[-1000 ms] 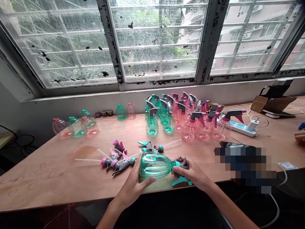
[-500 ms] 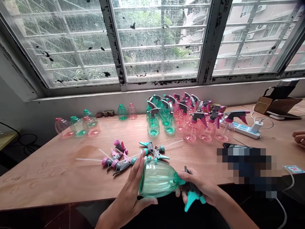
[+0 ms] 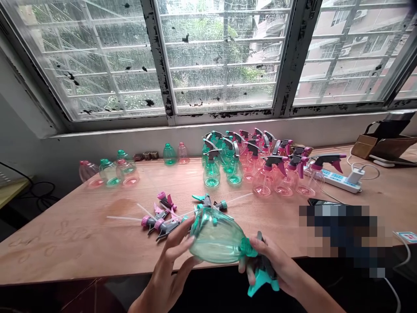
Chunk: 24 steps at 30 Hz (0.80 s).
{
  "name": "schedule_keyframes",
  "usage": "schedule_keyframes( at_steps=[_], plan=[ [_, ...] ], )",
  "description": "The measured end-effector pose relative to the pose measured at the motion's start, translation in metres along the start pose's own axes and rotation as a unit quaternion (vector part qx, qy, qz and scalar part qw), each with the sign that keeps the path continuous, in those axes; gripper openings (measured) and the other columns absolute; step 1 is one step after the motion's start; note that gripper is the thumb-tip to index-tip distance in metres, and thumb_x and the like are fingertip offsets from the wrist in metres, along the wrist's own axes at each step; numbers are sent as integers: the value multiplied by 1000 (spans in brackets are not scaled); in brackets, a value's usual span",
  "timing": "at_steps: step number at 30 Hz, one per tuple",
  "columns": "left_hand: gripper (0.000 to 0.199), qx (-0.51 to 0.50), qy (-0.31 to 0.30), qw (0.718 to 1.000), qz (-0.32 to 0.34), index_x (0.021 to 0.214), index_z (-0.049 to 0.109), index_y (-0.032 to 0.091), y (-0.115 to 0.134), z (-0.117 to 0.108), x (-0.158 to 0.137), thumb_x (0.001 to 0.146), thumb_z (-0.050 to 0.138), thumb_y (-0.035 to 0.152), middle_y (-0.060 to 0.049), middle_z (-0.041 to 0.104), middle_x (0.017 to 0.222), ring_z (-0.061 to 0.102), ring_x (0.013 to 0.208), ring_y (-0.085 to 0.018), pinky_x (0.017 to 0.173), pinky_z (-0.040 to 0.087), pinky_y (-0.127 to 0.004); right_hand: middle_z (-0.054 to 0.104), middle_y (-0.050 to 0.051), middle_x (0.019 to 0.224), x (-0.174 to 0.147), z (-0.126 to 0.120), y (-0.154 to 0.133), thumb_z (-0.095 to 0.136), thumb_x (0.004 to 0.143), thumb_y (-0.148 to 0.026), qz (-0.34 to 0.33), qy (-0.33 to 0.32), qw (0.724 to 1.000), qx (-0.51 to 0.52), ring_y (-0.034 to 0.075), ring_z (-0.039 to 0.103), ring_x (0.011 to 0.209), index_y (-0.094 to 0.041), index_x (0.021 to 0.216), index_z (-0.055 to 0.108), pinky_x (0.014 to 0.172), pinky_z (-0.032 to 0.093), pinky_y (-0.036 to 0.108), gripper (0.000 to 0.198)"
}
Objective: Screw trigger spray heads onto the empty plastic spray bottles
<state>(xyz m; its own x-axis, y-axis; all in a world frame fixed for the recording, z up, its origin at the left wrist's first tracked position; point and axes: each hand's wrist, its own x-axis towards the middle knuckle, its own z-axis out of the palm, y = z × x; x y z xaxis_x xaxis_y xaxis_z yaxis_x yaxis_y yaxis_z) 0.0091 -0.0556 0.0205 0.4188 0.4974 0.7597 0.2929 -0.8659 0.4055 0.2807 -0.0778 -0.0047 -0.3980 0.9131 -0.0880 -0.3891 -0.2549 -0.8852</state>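
A clear green spray bottle (image 3: pixel 218 239) lies on its side in my hands, just above the table's front edge. My left hand (image 3: pixel 172 265) is curled around its base, thumb below and fingers on the near end. At the other end my right hand (image 3: pixel 276 261) pinches the green neck. A grey and teal trigger head (image 3: pixel 262 280) sits at that neck, its trigger pointing down, partly covered by my right fingers. Just beyond the bottle lie loose teal spray heads (image 3: pixel 206 202), partly hidden by it. Several loose pink and grey spray heads (image 3: pixel 161 224) with clear tubes lie to the left.
Green spray bottles (image 3: pixel 211 174) and pink spray bottles (image 3: pixel 263 184) with heads stand grouped at the back. Headless bottles (image 3: pixel 110 174) stand at the left, two more by the wall. A power strip (image 3: pixel 339 180), a blurred-out patch (image 3: pixel 342 226) and a brown case (image 3: pixel 374 145) are on the right.
My left fingers have curled and shifted around the bottle's base, and the bottle has turned and tilted a little. Another hand at the right edge has gone from view.
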Motion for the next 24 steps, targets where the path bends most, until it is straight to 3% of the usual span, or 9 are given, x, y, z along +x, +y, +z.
schedule_keyframes(
  at_steps=[4,7,9,12,13,16,19,22,24],
  plan=[
    [37,95,49,994,11,127,55,30,-5,0,0,97,59,9,-7,49,148,44,142,-29,118,36,-53,70,6,55,-3,2,0,58,87,-68,38,-15,999,2,10,61,38,-12,71,64,41,42,15,59],
    [63,77,11,996,-51,136,47,25,-7,3,-2,87,67,59,-17,35,159,33,147,-39,116,35,-59,76,7,66,-8,2,2,70,83,-62,-46,29,995,-87,18,71,50,-16,81,64,47,51,22,46],
    [73,22,-6,994,-108,135,46,24,-6,6,-3,85,45,78,-18,23,165,27,150,-41,114,36,-61,79,8,77,-12,2,4,81,78,-50,-146,79,960,-226,23,75,65,-19,93,69,60,57,29,37],
    [51,-10,13,986,-165,128,50,27,-2,10,-2,98,35,65,-13,26,166,29,150,-37,117,32,-61,81,7,86,-15,3,5,88,74,-37,-237,130,889,-369,25,74,77,-21,100,73,71,56,31,34],
    [44,-2,18,986,-163,129,50,27,-1,11,-2,101,38,59,-13,27,165,29,150,-36,118,31,-60,80,6,83,-14,4,4,86,75,-39,-227,132,898,-354,24,74,75,-22,100,72,70,56,30,33],
    [34,27,29,995,-95,136,48,29,1,12,-2,104,45,39,-12,29,164,31,149,-34,117,35,-57,76,4,70,-10,6,1,71,87,-54,-103,101,976,-166,19,71,59,-19,90,64,57,53,26,36],
    [32,54,40,997,-32,133,51,33,0,12,-4,104,49,22,-8,33,161,34,149,-33,115,39,-55,74,6,67,-7,5,-1,58,93,-61,5,51,998,-29,13,66,48,-16,79,59,48,47,21,47],
    [46,33,22,996,-82,135,50,30,-1,12,-5,94,63,47,-12,30,162,32,148,-37,116,37,-56,76,5,70,-10,0,0,69,88,-55,-76,78,987,-120,18,72,57,-18,88,62,55,52,24,37],
    [62,-27,12,989,-146,136,49,26,-2,13,-5,89,58,65,-15,29,163,27,150,-39,119,32,-58,78,4,77,-13,-3,3,81,82,-41,-202,121,933,-270,23,75,70,-21,98,68,65,56,29,28]
  ],
)
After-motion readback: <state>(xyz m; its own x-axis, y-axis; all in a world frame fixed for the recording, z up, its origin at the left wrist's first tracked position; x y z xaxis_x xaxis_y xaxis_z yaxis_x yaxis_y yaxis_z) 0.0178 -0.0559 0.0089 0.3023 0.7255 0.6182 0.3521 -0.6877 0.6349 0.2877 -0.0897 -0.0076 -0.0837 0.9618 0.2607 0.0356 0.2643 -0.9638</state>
